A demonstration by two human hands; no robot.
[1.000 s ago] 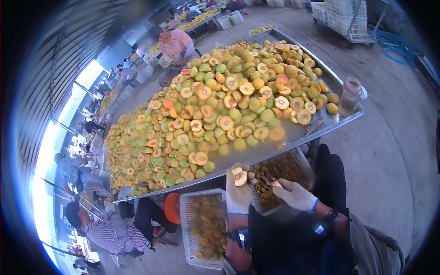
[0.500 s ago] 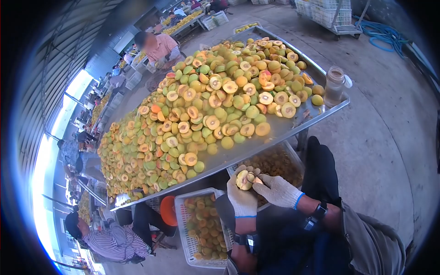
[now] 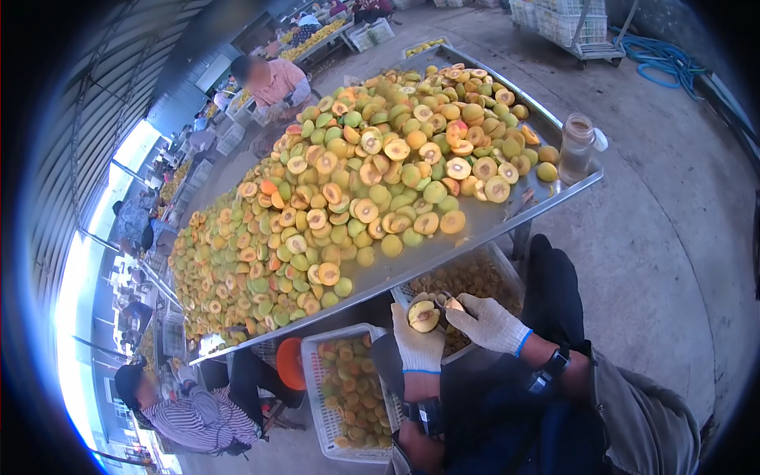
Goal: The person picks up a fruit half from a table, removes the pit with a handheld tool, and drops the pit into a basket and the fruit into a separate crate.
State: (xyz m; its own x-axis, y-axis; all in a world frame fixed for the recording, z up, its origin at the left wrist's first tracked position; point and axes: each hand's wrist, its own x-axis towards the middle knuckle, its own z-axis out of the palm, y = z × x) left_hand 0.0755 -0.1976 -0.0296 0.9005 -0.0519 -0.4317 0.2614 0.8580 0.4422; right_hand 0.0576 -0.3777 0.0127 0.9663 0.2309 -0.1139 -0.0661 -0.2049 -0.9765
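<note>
tabletop (image 3: 475, 237) heaped with halved fruit. below its near edge: crate of pits (image 3: 475, 277), crate of halves (image 3: 340, 396). left hand (image 3: 418, 342) grips a fruit half (image 3: 423, 317); right hand (image 3: 484, 321) closed on a small tool at it. looks like pitting; next needs a clean scoop.

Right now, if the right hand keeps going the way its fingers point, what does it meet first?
Most likely the peach half held in the left hand. The right hand points left at it, fingers almost touching; the exact gap is unclear.
</note>
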